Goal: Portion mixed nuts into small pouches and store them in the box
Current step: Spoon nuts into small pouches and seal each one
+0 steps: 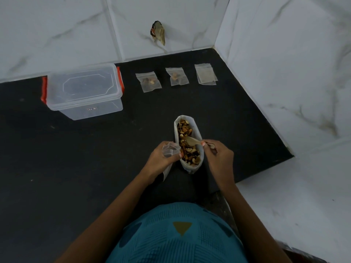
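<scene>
Scoop step: your left hand pinches small clear plastic pouch just beside tall white open bag of mixed nuts on black desk; right hand grips pale wooden spoon, bowl over nuts. Load modestly, hold pouch mouth wide, tip slowly.

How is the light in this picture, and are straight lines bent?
Head view: dim, flat light, no hard shadows; the wide lens tilts the tile joints of the wall; nuts in the bag look fairly sharp, the far pouches softer.
</scene>
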{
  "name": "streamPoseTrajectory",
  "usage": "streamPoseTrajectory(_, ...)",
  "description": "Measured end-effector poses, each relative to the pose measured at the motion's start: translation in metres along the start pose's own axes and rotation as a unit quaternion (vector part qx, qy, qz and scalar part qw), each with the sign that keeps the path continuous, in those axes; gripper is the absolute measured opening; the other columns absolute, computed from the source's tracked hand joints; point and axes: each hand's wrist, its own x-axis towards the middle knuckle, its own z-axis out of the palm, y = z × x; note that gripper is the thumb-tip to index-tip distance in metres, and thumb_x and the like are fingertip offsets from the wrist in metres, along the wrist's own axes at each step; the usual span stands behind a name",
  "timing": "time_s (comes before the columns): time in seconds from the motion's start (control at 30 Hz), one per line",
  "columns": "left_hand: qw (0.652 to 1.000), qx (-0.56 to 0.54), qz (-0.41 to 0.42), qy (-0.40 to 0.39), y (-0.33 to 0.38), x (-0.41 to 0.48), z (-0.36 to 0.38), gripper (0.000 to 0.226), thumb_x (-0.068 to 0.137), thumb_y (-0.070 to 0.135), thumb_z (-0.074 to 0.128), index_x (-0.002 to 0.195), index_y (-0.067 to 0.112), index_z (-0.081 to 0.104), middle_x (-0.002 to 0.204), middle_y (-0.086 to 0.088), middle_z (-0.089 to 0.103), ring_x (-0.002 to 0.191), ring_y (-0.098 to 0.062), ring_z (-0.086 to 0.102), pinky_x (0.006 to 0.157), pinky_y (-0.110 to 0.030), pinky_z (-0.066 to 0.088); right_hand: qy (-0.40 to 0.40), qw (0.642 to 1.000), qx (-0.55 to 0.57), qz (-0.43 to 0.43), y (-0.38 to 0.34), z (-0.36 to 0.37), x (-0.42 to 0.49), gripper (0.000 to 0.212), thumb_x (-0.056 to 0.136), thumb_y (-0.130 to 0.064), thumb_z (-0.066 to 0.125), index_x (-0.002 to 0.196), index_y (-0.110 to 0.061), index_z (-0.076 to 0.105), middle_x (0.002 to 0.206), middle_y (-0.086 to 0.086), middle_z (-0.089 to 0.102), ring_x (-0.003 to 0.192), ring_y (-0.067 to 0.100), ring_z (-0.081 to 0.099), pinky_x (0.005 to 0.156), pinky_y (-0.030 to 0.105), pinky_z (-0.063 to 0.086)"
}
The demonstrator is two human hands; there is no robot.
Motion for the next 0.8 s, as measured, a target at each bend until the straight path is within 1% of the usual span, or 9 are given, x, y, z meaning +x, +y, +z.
streamPoseTrajectory(0.07,1.0,-0.014,-0.012,-0.007,0.0,0.001,0.001,0.023,0.081,0.013,0.067,0.102,0.015,0.057,0.104,0.01,0.058,0.1,-0.001,0.054,0.075,-0.014,0.044,0.005,1.0,0.012,0.019,0.0,-0.002,0.002,0.015,0.088,-0.005,0.057,0.099,-0.001,0.066,0.088,0.0,0.061,0.077,-0.002,0.056,0.07,0.002,0.042)
streamPoseTrajectory(0.2,0.999,-0.03,-0.017,-0.017,-0.002,0.003,0.001,0.021,0.081,0.012,0.067,0.1,0.016,0.058,0.109,0.004,0.059,0.106,-0.008,0.055,0.084,-0.021,0.047,0.002,0.999,0.019,0.031,0.003,-0.006,0.005,0.012,0.088,-0.006,0.057,0.095,-0.001,0.065,0.083,-0.001,0.059,0.073,-0.002,0.054,0.065,0.01,0.043)
streamPoseTrajectory(0.3,0.999,-0.047,-0.02,-0.018,-0.001,0.003,0.003,0.021,0.081,0.01,0.066,0.1,0.015,0.058,0.106,0.003,0.061,0.104,-0.009,0.058,0.081,-0.02,0.048,-0.004,1.0,-0.005,-0.011,0.002,0.006,-0.002,0.013,0.087,-0.003,0.058,0.097,0.001,0.066,0.088,-0.002,0.058,0.077,-0.005,0.054,0.07,0.003,0.043)
streamPoseTrajectory(0.37,0.998,-0.052,-0.023,-0.018,0.0,0.002,0.003,0.021,0.082,0.01,0.066,0.101,0.014,0.057,0.105,0.004,0.061,0.1,-0.006,0.058,0.076,-0.016,0.049,-0.008,1.0,-0.008,-0.009,0.002,0.016,-0.008,0.014,0.088,-0.006,0.057,0.099,-0.002,0.065,0.091,-0.004,0.057,0.08,-0.006,0.054,0.071,0.002,0.044)
streamPoseTrajectory(0.43,0.998,-0.053,-0.025,-0.018,0.0,0.002,0.002,0.023,0.082,0.01,0.066,0.103,0.013,0.057,0.103,0.007,0.061,0.096,-0.002,0.059,0.071,-0.011,0.048,0.006,0.999,0.025,0.035,0.002,0.018,-0.007,0.013,0.09,-0.009,0.056,0.099,-0.006,0.065,0.09,-0.004,0.059,0.079,-0.005,0.056,0.069,0.004,0.045)
streamPoseTrajectory(0.5,0.998,-0.052,-0.027,-0.021,0.0,0.002,0.002,0.024,0.082,0.009,0.065,0.105,0.011,0.057,0.102,0.008,0.06,0.089,0.006,0.059,0.066,-0.006,0.047,0.013,0.99,0.07,0.118,0.004,0.01,0.001,0.012,0.091,-0.012,0.054,0.096,-0.01,0.064,0.086,-0.001,0.062,0.076,-0.002,0.057,0.064,0.003,0.045)
streamPoseTrajectory(0.57,0.998,-0.046,-0.022,-0.025,0.001,0.002,0.003,0.025,0.083,0.008,0.063,0.108,0.008,0.056,0.103,0.008,0.059,0.085,0.01,0.058,0.065,-0.004,0.045,0.004,0.982,0.087,0.168,0.008,0.002,0.008,0.014,0.091,-0.013,0.054,0.097,-0.008,0.065,0.086,0.003,0.064,0.074,0.001,0.059,0.06,0.003,0.045)
streamPoseTrajectory(0.7,0.998,-0.042,-0.022,-0.037,0.003,0.003,0.004,0.026,0.083,0.008,0.063,0.109,0.007,0.056,0.103,0.008,0.058,0.085,0.01,0.058,0.064,-0.003,0.045,0.004,0.98,0.09,0.179,0.009,0.004,0.007,0.014,0.091,-0.014,0.055,0.097,-0.006,0.065,0.081,-0.001,0.064,0.074,0.003,0.06,0.059,0.005,0.046)
streamPoseTrajectory(0.8,0.998,-0.043,-0.026,-0.032,0.005,0.003,0.004,0.025,0.083,0.009,0.064,0.107,0.009,0.057,0.104,0.007,0.059,0.09,0.004,0.057,0.065,-0.004,0.045,0.026,0.977,0.104,0.186,0.011,0.01,0.003,0.016,0.09,-0.015,0.055,0.098,-0.005,0.065,0.083,0.0,0.064,0.076,0.005,0.061,0.063,0.008,0.048)
